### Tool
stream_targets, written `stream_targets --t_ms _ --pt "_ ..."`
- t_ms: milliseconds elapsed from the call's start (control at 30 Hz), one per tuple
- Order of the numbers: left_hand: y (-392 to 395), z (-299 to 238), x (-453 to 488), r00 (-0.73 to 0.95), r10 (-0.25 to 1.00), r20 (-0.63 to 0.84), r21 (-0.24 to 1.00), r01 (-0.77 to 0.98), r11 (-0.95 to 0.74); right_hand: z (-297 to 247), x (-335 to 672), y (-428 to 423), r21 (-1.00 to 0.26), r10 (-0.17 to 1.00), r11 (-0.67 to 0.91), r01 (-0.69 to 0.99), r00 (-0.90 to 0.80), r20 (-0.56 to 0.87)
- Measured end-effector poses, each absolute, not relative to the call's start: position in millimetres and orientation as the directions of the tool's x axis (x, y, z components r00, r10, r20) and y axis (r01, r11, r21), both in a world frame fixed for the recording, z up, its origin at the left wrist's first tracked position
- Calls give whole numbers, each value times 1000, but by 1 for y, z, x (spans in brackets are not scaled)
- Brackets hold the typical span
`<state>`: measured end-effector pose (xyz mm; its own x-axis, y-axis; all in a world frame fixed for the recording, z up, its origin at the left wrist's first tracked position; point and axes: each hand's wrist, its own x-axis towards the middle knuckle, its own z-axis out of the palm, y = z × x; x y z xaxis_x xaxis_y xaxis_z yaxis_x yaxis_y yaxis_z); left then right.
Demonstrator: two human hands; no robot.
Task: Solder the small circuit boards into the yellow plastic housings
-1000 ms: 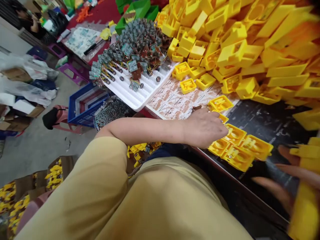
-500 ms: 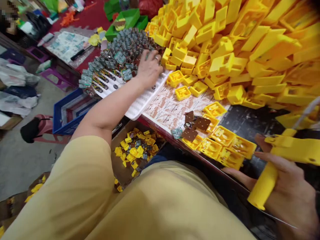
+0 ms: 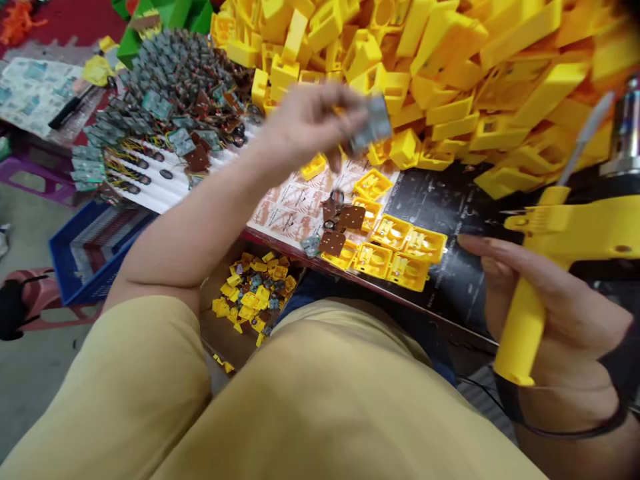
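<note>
— Left hand (image 3: 310, 123) raised above the printed sheet (image 3: 290, 203), fingers pinched on a small grey circuit board (image 3: 373, 130), blurred.
— Right hand (image 3: 545, 313)?
— Wrapped round the yellow tool (image 3: 575, 230), beside a row of open yellow housings (image 3: 395, 250) on the black mat (image 3: 450, 200), with brown boards (image 3: 343, 227) at the row's left end.
— Any lettering?
— Print on the mat, too blurred to read.

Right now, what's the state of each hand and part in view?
left hand, raised over the table, pinching the circuit board
circuit board, held in the air, blurred
right hand, closed round the yellow tool's grip
yellow tool, held, off the table
open housings, in a row at the table edge, open side up
brown boards, lying loose beside the row
</note>
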<state>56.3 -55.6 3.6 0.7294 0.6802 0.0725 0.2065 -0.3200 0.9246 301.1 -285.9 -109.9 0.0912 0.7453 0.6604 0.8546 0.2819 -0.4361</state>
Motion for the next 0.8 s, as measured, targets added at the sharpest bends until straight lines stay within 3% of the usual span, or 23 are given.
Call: stream_targets --t_ms 67,133,267,367,467,633,700,800 --pt "-92 -8 82 782 590 -202 948 307 -84 -100 295 -285 -416 749 375 828 -7 662" --pt "-116 -16 99 805 464 -370 924 373 89 -91 289 -284 -395 728 463 794 -87 680" --pt "-136 -29 107 820 267 -506 830 378 411 -82 283 -282 -360 642 508 782 -65 764" --pt "-139 -39 96 812 254 -526 751 302 587 -85 284 -285 -337 615 479 811 -36 788" --pt "-141 -42 82 833 329 -445 794 196 575 -87 288 -290 -293 601 447 845 -41 798" --pt "-148 -37 83 827 490 -275 957 188 221 -89 288 -295 -200 603 447 872 -129 787" --pt "-154 -39 91 827 507 -243 966 156 208 -90 285 -296 -174 607 450 876 -158 779" --pt "-164 -46 103 821 537 -195 948 18 317 -90 277 -298 -190 609 416 889 -117 785"
